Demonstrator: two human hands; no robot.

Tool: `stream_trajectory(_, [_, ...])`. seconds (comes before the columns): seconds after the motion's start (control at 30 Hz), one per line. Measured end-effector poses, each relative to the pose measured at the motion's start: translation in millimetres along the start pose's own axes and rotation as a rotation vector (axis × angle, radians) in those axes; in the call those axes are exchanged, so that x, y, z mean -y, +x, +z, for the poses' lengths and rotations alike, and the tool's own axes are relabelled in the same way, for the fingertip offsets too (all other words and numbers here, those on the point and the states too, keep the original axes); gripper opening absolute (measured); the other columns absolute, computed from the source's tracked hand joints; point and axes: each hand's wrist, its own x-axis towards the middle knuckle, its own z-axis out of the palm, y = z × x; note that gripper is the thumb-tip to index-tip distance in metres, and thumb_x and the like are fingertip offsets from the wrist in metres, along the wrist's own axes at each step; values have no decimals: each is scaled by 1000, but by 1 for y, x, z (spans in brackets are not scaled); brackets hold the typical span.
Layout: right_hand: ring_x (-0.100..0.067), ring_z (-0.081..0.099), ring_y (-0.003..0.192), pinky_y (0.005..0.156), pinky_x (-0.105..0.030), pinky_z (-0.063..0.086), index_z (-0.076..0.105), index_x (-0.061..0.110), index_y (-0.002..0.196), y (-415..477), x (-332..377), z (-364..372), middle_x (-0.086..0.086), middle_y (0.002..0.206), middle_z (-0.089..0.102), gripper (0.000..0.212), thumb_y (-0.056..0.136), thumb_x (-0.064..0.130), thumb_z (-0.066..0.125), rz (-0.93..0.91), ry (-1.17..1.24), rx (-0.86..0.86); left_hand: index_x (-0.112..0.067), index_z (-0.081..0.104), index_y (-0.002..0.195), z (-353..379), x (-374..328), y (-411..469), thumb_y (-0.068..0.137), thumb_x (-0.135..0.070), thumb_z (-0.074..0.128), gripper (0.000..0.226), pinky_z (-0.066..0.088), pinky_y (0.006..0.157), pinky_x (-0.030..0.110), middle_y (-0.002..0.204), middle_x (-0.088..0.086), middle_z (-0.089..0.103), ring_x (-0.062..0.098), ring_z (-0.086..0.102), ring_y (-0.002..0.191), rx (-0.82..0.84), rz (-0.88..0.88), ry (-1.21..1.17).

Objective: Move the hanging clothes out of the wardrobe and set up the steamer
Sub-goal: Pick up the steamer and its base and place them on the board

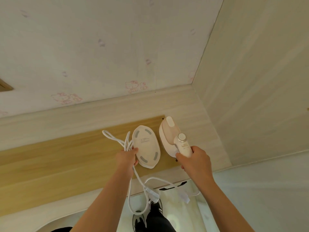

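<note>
A white handheld steamer (pixel 168 136) with a round dial sits over the right end of a light wooden surface (pixel 58 158). My right hand (pixel 194 161) grips its handle. Beside it on the left is an oval white steamer base (pixel 147 146). My left hand (pixel 127 158) holds that base at its left edge together with loops of the white power cord (pixel 115 139). The cord hangs down past the surface's front edge, and its plug (pixel 153 195) dangles above the floor. No hanging clothes or wardrobe show in this view.
A wall with pink cartoon-cat wallpaper (pixel 100 52) rises behind the surface. A plain cream panel (pixel 259 81) closes off the right side. Below lie a pale floor and my dark trousers and shoes (pixel 155 216).
</note>
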Motion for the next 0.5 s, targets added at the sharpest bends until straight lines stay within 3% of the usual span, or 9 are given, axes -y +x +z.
stream_trajectory(0.2, [-18,65,66,56,-30,50,57,18,81,7,4,7,1,74,65,19,74,31,69,-9,-14,14,-9,58,92,0,0,2,85,-9,67,12,46,51,26,75,5,56,16,50,60,-6,26,18])
stream_trajectory(0.5, [-20,65,68,59,-31,49,57,15,82,9,11,21,-1,73,65,21,74,32,69,-39,-41,33,-10,55,84,-10,0,2,83,-8,68,13,46,49,27,67,7,48,15,40,53,12,-28,39])
